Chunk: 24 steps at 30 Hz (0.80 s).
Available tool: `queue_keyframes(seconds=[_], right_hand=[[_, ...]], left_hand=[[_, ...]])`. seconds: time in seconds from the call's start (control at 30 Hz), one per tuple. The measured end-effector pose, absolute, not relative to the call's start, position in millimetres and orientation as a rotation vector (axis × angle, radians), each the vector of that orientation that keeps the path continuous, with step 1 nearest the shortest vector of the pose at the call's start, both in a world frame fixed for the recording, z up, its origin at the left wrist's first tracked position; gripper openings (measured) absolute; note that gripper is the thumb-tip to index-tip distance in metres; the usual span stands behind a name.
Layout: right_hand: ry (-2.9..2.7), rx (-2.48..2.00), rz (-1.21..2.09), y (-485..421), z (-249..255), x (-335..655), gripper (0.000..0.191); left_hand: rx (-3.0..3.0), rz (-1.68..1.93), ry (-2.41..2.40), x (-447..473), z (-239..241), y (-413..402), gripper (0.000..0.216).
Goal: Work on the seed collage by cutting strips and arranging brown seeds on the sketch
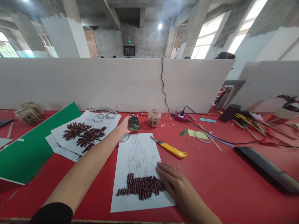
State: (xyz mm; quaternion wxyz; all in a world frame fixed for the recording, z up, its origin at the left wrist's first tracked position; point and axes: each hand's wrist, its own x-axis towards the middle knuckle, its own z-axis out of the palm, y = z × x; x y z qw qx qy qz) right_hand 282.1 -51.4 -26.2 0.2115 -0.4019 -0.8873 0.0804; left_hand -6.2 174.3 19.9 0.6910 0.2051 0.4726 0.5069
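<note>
Phone [134, 123] held in left hand [123, 125] beyond the drawing's [140, 155] top edge.

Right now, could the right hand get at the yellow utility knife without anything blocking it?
Probably yes. The right hand rests flat on the drawing sheet beside the glued seeds, and the yellow utility knife lies just beyond it on bare red table, with nothing between them.

Red worktop [221, 174]; white sheet [140, 174] with grey pencil figure, dark brown seeds [142, 186] in rows; yellow-handled knife [169, 148]; green board [28, 155]; black phone [134, 123]; magenta plug [180, 117]; black cable [163, 84] on white partition [81, 84].
</note>
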Motion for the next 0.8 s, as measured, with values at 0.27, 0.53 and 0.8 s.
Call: queue_keyframes(seconds=[0.27, 0.53, 0.8], right_hand=[[-2.432, -1.119, 0.246, -52, -26, 281, 0.038], [-2.403, -1.100, 0.268, -51, -27, 281, 0.038], [-2.412, -1.101, 0.279, -51, -26, 281, 0.040]], left_hand=[[0.661, 1.191, 1.430, -33, 5, 187, 0.022], [0.904, 1.263, 1.528, -45, -11, 182, 0.058], [0.900, 1.197, 1.498, -37, -15, 192, 0.044]])
